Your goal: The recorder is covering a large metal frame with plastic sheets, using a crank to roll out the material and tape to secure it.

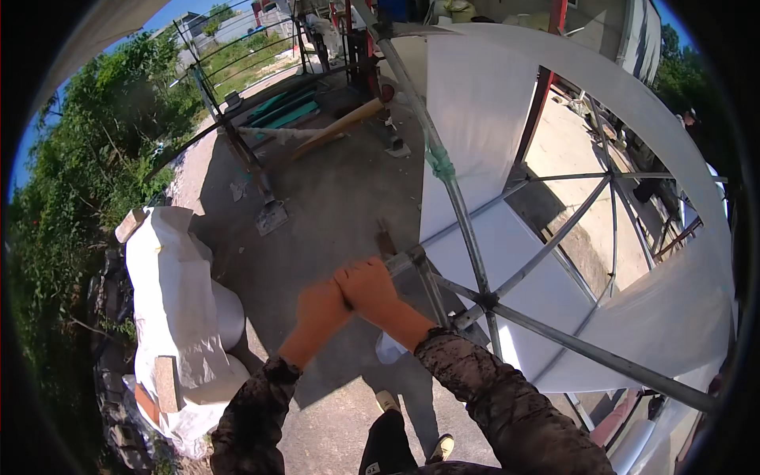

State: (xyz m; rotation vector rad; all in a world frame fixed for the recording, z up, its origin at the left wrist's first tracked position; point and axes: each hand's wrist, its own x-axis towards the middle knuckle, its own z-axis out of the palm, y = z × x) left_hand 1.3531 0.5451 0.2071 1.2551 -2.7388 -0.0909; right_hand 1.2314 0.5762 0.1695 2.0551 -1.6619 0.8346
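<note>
My left hand (321, 307) and my right hand (368, 289) press together in front of me, both closed. Whatever they grip, if anything, is hidden by the fingers. Just beyond my right hand is the end of a metal pipe (408, 260), part of a frame of grey tubes joined at a hub (488, 301). A narrow brownish piece (385, 236), blurred, shows past the knuckles; I cannot tell whether it is in my grip. White sheeting (483, 103) covers parts of the frame on the right.
White sacks under a sheet (170, 293) stand at the left, with a wooden block (167, 384) on them. Farther off, a metal post with a foot plate (271, 218) rises near a long brown tube (340, 127) and green material (289, 107). Bushes (71, 182) line the left side.
</note>
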